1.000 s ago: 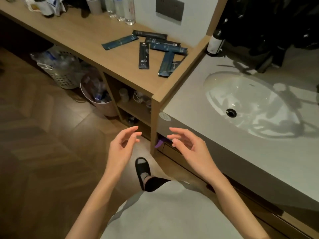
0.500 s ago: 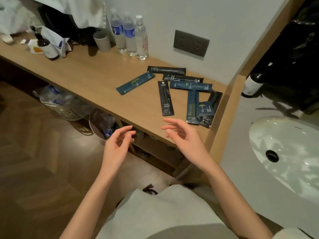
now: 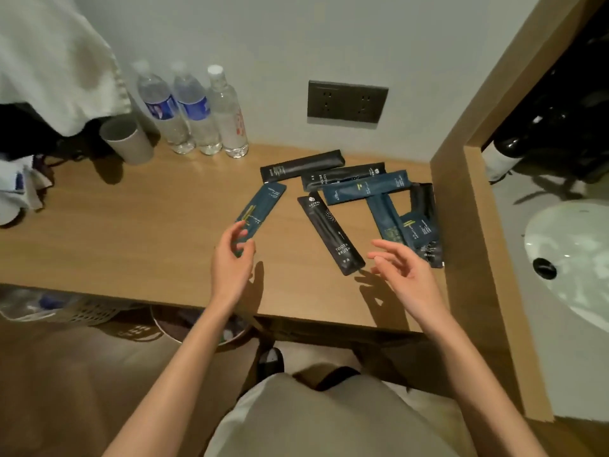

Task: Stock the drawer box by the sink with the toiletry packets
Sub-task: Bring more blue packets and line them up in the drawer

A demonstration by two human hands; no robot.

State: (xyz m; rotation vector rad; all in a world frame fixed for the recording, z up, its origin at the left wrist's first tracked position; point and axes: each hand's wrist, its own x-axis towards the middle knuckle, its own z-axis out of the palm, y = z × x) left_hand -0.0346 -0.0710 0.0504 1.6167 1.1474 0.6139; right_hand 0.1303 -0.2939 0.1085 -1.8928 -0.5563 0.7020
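A pale wall with a dark socket plate (image 3: pixel 347 101) backs a long wooden worktop (image 3: pixel 131 232) that ends, on the right, at a raised wooden divider with a white sink (image 3: pixel 570 255) beyond it. At the far left a pale cloth hangs over the worktop's end, then come a grey cup (image 3: pixel 127 140) and three water bottles (image 3: pixel 194 113) standing against the wall. The toiletry packets lie loose to the right of centre. The leftmost is a blue packet (image 3: pixel 262 207), apart from the rest, its long axis running from the near left to the far right. The left hand (image 3: pixel 232 262) is at its near end, thumb and fingers curved around that tip, loosely parted; whether they already pinch it cannot be told. Next lies a black toothbrush packet (image 3: pixel 331 234), slanting the opposite way, its near end pointing between the two hands. The right hand (image 3: pixel 407 275) hovers open and empty, fingers spread, just beside that near end and close to the overlapping heap of packets (image 3: pixel 395 212) against the divider. That heap is hard to count, since packets cover one another. The drawer box is not in view, so where the packets must go cannot be seen; the sink's right part is cut off by the frame edge.
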